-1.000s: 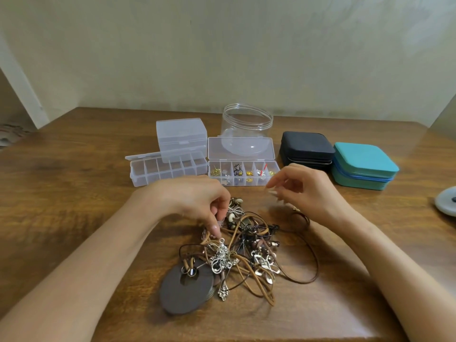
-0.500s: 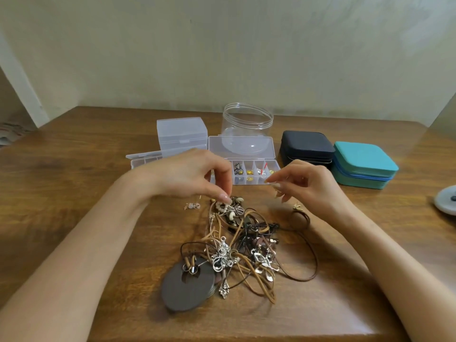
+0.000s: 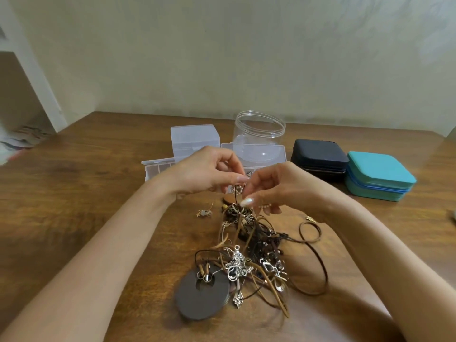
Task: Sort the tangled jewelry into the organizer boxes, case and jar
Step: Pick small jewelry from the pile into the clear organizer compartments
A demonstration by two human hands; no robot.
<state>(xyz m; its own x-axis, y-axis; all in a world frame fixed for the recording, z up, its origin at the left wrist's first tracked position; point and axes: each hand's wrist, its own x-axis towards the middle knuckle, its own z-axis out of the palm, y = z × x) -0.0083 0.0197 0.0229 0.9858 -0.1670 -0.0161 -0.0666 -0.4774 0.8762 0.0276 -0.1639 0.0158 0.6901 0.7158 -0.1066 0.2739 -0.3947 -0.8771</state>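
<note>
Left hand [image 3: 207, 172], right hand [image 3: 283, 187] closer, pinching cord [image 3: 236, 199]

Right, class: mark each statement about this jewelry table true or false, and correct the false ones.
1. The jar has no lid on. True.
2. The teal case stands open. False: the teal case is shut.
3. The left hand and the right hand both pinch a cord that rises from the pile. True.
4. The black case sits left of the jar. False: it sits right of the jar, beside the teal case.
5. A dark disc lies at the pile's near edge. True.
</note>
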